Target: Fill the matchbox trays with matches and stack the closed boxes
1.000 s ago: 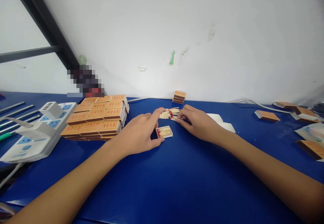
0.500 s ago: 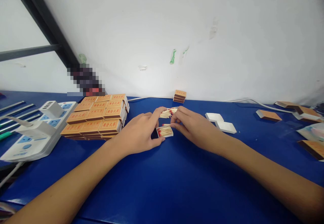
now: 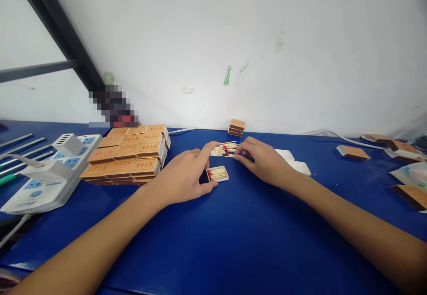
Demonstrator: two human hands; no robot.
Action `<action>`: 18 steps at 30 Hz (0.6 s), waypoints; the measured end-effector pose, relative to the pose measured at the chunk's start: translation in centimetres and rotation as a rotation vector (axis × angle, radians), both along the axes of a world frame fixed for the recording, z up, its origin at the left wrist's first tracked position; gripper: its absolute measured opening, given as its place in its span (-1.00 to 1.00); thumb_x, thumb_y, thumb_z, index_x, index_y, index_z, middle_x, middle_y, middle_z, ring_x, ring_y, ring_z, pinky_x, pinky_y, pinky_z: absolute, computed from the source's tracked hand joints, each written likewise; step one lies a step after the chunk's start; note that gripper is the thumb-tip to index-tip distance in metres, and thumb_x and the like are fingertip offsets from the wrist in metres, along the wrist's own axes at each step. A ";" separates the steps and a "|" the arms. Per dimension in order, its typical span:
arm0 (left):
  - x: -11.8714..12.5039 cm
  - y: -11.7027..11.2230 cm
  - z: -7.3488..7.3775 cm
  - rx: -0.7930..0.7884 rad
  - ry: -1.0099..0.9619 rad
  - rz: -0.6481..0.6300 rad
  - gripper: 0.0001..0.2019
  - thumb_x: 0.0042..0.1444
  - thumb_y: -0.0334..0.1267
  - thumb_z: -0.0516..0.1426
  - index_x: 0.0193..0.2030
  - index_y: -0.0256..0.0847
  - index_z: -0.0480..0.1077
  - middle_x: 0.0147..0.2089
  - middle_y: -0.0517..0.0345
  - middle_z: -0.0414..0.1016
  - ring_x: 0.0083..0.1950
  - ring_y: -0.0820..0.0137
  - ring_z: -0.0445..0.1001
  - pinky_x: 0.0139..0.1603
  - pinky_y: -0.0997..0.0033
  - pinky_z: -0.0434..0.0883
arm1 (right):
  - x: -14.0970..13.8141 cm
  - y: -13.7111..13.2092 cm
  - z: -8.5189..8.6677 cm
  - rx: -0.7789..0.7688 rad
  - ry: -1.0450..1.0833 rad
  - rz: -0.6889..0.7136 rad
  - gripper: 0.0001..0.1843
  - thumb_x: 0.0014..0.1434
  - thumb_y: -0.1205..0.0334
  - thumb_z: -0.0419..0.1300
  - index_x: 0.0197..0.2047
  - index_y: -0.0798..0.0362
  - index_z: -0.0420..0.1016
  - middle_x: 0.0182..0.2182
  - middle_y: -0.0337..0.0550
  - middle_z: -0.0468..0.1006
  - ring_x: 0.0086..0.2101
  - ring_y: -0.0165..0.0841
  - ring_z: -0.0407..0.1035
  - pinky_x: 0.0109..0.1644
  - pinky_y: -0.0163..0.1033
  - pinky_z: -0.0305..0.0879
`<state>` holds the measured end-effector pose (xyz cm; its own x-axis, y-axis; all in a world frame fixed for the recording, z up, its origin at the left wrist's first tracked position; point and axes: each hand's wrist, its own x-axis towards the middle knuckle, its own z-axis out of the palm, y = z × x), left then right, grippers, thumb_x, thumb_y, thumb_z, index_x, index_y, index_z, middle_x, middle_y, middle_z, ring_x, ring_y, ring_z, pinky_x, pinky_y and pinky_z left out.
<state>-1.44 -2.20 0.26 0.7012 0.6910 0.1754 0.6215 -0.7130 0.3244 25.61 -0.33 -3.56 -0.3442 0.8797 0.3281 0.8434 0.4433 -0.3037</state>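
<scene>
A small white matchbox tray [image 3: 223, 179] holding red-tipped matches lies on the blue table in front of me. Around its left side curves my left hand [image 3: 185, 175], fingers apart, the thumb touching the tray's near edge. Its index finger reaches to a loose pile of matches [image 3: 218, 149] just beyond the tray. At the right end of that pile, my right hand [image 3: 256, 159] pinches a match [image 3: 229, 155] between thumb and fingertips. Two white pieces, one of them a folded white piece [image 3: 302, 168], lie partly behind the right hand.
Orange matchboxes [image 3: 125, 155] are stacked at left, beside a white power strip [image 3: 63, 188] with plugs. A short matchbox stack [image 3: 236, 127] stands by the wall. Several matchboxes [image 3: 352, 152] lie at far right near a white cable [image 3: 347, 140].
My right hand has moved away from above the tray, to the right and back to the match pile. My left hand and the tray have stayed in place.
</scene>
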 end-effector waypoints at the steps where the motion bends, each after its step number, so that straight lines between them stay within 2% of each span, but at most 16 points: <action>1: 0.0 0.0 0.0 -0.002 0.000 -0.001 -0.20 0.23 -0.16 0.26 0.50 -0.08 -0.05 -0.04 0.07 0.59 0.06 0.10 0.55 0.10 0.09 0.47 | 0.1 0.1 -0.1 -0.009 0.000 0.004 -0.87 0.38 0.18 0.19 -0.21 0.00 0.50 -0.21 -0.09 0.48 -0.28 -0.26 0.41 -0.20 -0.15 0.32; 8: 0.0 0.0 -0.1 0.009 0.004 0.002 -0.18 0.23 -0.14 0.26 0.51 -0.08 -0.07 -0.03 0.07 0.59 0.07 0.09 0.54 0.09 0.10 0.46 | -0.2 -0.3 -0.1 0.026 -0.019 0.049 -0.86 0.41 0.16 0.15 -0.18 0.00 0.46 -0.18 -0.08 0.48 -0.27 -0.25 0.40 -0.17 -0.13 0.32; 12: 0.1 0.0 0.0 0.005 0.001 0.006 -0.19 0.21 -0.16 0.27 0.50 -0.07 -0.05 -0.03 0.07 0.59 0.05 0.10 0.55 0.07 0.11 0.46 | -0.2 -0.3 0.0 -0.007 -0.024 0.058 -0.85 0.43 0.18 0.12 -0.19 -0.01 0.46 -0.17 -0.08 0.47 -0.26 -0.26 0.40 -0.15 -0.13 0.32; 18: 0.1 0.0 0.1 0.004 0.009 0.009 -0.18 0.23 -0.15 0.27 0.51 -0.10 -0.06 -0.04 0.07 0.59 0.04 0.10 0.54 0.06 0.12 0.45 | -0.5 -0.4 -0.2 -0.010 -0.080 0.031 -0.84 0.44 0.19 0.11 -0.23 0.00 0.37 -0.20 -0.10 0.46 -0.32 -0.28 0.37 -0.25 -0.17 0.28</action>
